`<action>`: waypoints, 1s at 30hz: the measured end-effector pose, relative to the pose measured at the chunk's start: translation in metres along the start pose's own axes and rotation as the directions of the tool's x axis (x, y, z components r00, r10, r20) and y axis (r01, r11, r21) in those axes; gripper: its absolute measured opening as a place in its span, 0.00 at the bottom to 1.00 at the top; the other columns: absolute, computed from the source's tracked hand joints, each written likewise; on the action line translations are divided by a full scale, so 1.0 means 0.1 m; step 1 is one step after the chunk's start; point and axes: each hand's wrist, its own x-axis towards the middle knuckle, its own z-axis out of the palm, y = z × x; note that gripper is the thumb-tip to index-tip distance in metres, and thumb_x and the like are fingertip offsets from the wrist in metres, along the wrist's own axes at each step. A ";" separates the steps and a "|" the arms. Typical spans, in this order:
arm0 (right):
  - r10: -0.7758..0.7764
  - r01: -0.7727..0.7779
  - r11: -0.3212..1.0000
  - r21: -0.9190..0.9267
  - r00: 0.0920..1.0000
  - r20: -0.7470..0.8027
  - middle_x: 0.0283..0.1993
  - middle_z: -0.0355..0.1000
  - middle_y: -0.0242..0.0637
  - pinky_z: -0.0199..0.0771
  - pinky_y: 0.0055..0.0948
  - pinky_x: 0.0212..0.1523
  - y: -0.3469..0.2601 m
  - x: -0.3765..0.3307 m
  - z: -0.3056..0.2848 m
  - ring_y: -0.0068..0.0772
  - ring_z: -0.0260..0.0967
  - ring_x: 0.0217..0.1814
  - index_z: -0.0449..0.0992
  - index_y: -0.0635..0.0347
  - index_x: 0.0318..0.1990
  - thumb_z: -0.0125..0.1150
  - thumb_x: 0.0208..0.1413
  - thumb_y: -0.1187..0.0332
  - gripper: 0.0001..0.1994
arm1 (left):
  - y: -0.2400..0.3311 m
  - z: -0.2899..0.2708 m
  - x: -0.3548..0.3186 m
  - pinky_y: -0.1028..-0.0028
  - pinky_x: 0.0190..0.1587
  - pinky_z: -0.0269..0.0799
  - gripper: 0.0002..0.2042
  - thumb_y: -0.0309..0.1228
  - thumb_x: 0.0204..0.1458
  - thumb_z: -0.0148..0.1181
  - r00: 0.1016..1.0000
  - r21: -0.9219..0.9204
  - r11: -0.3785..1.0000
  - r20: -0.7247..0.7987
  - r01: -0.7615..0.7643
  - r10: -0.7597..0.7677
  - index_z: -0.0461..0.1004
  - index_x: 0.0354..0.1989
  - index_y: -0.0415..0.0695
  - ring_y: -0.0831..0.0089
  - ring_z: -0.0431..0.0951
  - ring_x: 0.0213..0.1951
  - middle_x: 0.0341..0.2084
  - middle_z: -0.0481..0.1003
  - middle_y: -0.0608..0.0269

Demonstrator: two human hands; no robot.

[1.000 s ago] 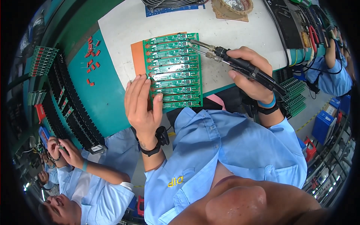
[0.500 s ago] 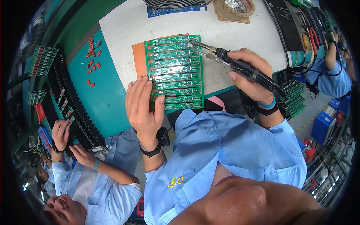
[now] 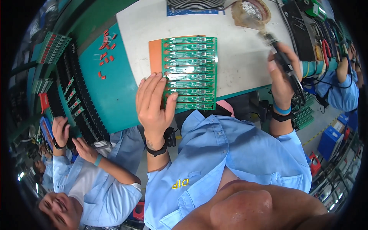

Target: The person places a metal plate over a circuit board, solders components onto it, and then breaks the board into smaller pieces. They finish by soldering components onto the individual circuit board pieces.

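Soldering iron [image 3: 281, 61] — now off circuit-board panel [image 3: 190, 73], beside tip-cleaner pot [image 3: 251, 12].

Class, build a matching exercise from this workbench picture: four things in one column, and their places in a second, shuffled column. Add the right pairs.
Things:
1. green circuit board panel
2. soldering iron
3. small red parts
4. round holder of metal wool

Places:
A. loose on the teal mat
B. at the far edge of the white bench
C. under the fingertips of the left hand
D. held in the right hand

Pairs: 1-C, 2-D, 3-A, 4-B
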 end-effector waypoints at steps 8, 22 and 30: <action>0.092 -0.040 0.973 0.228 0.971 -0.220 0.52 0.76 0.44 0.74 0.29 0.55 0.37 0.00 0.00 0.28 0.75 0.50 0.69 0.70 0.65 0.64 0.62 0.78 0.24 | -0.02 -0.01 0.04 0.54 0.63 0.70 0.18 0.30 0.53 0.71 0.998 -0.122 0.992 -0.042 0.042 -0.047 0.79 0.51 0.35 0.49 0.79 0.57 0.53 0.80 0.47; 0.045 -0.001 0.982 0.190 0.973 -0.225 0.51 0.75 0.43 0.73 0.27 0.57 0.54 -0.06 -0.09 0.29 0.73 0.51 0.66 0.73 0.66 0.61 0.66 0.75 0.23 | 0.15 -0.13 0.20 0.56 0.52 0.69 0.15 0.36 0.49 0.75 0.991 0.076 0.989 -0.046 0.129 -0.126 0.77 0.32 0.38 0.47 0.73 0.52 0.50 0.75 0.47; 0.043 0.013 0.960 0.281 0.980 -0.193 0.52 0.75 0.45 0.72 0.30 0.58 0.62 -0.04 -0.11 0.30 0.72 0.52 0.65 0.72 0.67 0.59 0.66 0.76 0.23 | 0.25 -0.26 0.31 0.74 0.32 0.67 0.12 0.34 0.61 0.67 0.918 -0.342 0.853 0.184 0.394 -0.351 0.72 0.39 0.39 0.75 0.74 0.34 0.37 0.76 0.58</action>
